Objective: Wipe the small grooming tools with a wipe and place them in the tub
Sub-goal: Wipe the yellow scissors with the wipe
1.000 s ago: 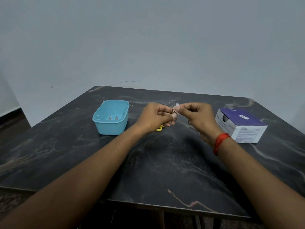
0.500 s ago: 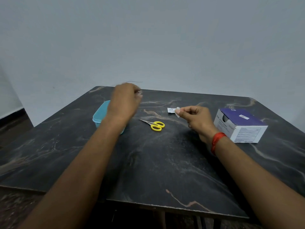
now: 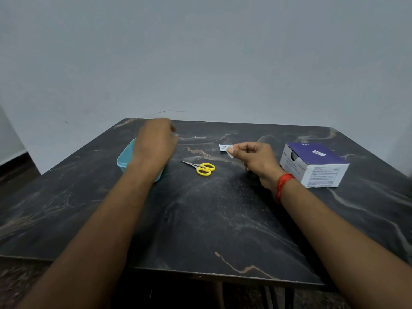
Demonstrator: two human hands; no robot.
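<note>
My left hand (image 3: 156, 143) hangs palm down over the light blue tub (image 3: 124, 160) at the left and hides most of it. Its fingertips point away from me, and whether they hold a tool is hidden. My right hand (image 3: 254, 159) hovers right of centre, thumb and forefinger pinched on a small white wipe (image 3: 230, 154). Small scissors with yellow handles (image 3: 203, 168) lie on the table between my hands, tips pointing left.
A torn white wipe packet (image 3: 223, 147) lies on the dark marble table (image 3: 200, 219) just beyond my right fingers. A purple and white box (image 3: 313, 163) stands at the right. A plain grey wall rises behind the table.
My left hand left the right hand, swung left with a small metal tool and now sits lower over the tub. The yellow scissors came into view. My right hand stayed put with the wipe.
</note>
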